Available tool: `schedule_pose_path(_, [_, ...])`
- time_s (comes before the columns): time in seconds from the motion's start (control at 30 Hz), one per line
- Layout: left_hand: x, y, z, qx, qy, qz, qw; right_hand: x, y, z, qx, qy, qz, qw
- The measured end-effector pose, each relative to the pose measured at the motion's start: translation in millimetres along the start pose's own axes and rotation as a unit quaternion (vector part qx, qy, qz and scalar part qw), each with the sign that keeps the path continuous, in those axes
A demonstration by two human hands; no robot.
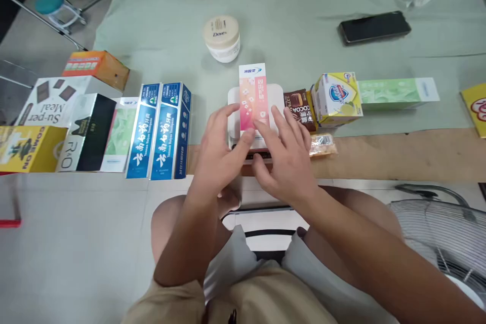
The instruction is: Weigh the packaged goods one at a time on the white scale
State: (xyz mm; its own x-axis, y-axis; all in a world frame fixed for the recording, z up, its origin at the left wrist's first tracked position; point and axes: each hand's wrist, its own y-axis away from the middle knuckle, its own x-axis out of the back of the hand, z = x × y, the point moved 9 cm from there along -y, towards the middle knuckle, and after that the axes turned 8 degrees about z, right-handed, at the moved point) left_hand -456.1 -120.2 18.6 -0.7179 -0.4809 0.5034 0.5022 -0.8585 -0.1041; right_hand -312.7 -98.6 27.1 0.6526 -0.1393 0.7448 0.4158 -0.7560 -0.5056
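Loosely, two hands frame a pink box

The pink box (250,88) rests on a white base (276,98) near the table's edge. Left hand (221,152) at its seven o'clock and right hand (289,159) at its five have relaxed, spread fingers, neither clenched; whether fingertips press the box, I cannot tell. At three o'clock sit a cocoa pack (299,104), a soap box (337,98) and a green box (391,92), in that order outward. A jar (222,40) stands at eleven, a phone (375,28) lies at two, blue boxes (164,134) between eight and nine.
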Motion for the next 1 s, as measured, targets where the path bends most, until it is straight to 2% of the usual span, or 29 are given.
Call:
schedule_pose_path(0.1, [7.4,-2.4,-3.0,-0.001,0.005,0.032,0.999,0.1,-4.6,1.3,-0.004,-0.011,0.010,1.000])
schedule_pose_path(0.2, [4.9,-3.4,-2.1,0.007,0.026,0.013,1.000,-9.0,-8.6,1.5,-0.006,-0.020,-0.012,1.000])
schedule_pose_path(0.33, [1.4,-2.4,11.2,-0.025,0.048,0.003,0.999,-27.4,-13.8,1.1,-0.024,-0.031,-0.053,0.998])
schedule_pose_path(0.43, [-2.2,-1.1,17.6,-0.047,0.078,0.015,0.996,-33.5,-20.6,5.3,-0.054,-0.042,-0.053,0.996])
schedule_pose_path(0.5, [-7.0,-0.6,19.9,-0.058,0.117,0.015,0.991,-29.7,-25.9,11.2,-0.075,-0.072,-0.037,0.994])
schedule_pose_path(0.57, [-7.0,-1.9,21.4,-0.072,0.165,0.029,0.983,-15.8,-31.7,18.0,-0.078,-0.115,0.003,0.990])
schedule_pose_path(0.63, [5.3,-6.4,18.4,-0.068,0.214,0.086,0.971,5.5,-36.0,23.6,-0.049,-0.151,0.050,0.986])
schedule_pose_path(0.7, [22.9,-13.8,10.4,-0.030,0.259,0.147,0.954,27.6,-37.1,27.1,0.001,-0.176,0.076,0.981])
schedule_pose_path(0.73, [28.9,-19.0,6.8,-0.002,0.277,0.156,0.948,37.1,-36.4,29.7,0.022,-0.186,0.077,0.979])
schedule_pose_path(0.8, [30.1,-32.2,9.0,0.037,0.299,0.109,0.947,54.8,-33.3,38.2,0.044,-0.198,0.075,0.976])
schedule_pose_path(0.87, [25.1,-45.4,23.3,0.030,0.286,0.045,0.957,74.3,-29.4,52.0,0.044,-0.207,0.095,0.973])
schedule_pose_path(0.93, [13.3,-56.4,42.5,0.001,0.253,0.001,0.968,95.3,-25.7,72.5,0.027,-0.214,0.143,0.966])
schedule_pose_path(1.0, [-8.4,-64.7,63.0,-0.026,0.220,-0.029,0.975,111.9,-22.6,101.9,-0.007,-0.211,0.198,0.957])
